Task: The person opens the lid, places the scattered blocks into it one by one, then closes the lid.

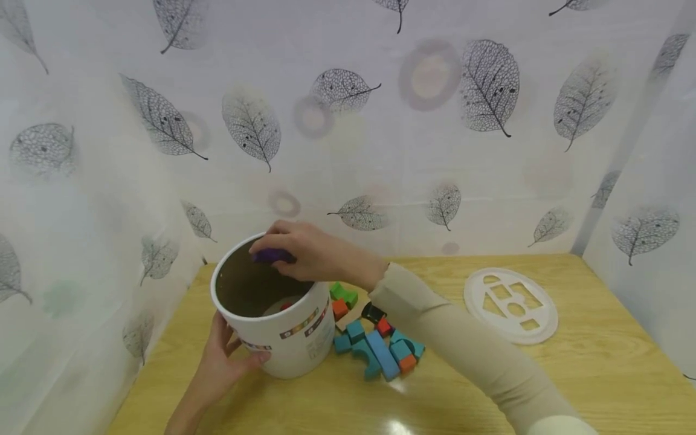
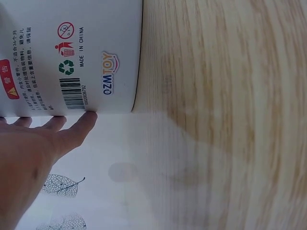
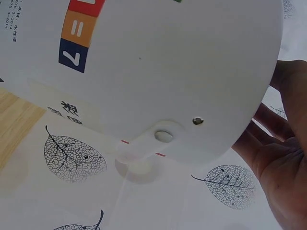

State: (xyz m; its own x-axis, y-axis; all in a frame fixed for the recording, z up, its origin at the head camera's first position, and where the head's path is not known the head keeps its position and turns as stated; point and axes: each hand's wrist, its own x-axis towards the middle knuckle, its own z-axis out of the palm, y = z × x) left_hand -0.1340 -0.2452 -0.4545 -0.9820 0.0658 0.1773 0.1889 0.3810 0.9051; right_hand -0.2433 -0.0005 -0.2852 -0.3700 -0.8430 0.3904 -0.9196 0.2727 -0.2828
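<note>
We see the purple block (image 1: 272,256) pinched in the right hand (image 1: 310,254), fingers curled round it, just over the open mouth of the tub (image 1: 288,344), near its far rim. The left hand (image 1: 225,356) presses the tub's near left wall, thumb on the front and fingers spread flat against the side, as the left wrist view shows.

The risks, as we judge them: the block could clip the rim and bounce onto the table (image 1: 598,374), or the tall, light tub could tip or slide if the right wrist leans on its edge; the left hand only braces one side. A sleeve could also sweep the loose blocks (image 1: 380,344) lying just right of the tub.

The purple block looks matte and smooth, a flattish piece; its exact shape is hidden by the fingers. The tub is a white cylinder with a smooth printed wall and a brown inner wall, likely cardboard; a little red shows at its bottom. The loose blocks are blue, green, orange, red and black, some arched. Further right lies a flat white lid (image 1: 511,305) with shaped cut-outs. The table is glossy pale wood grain.
</note>
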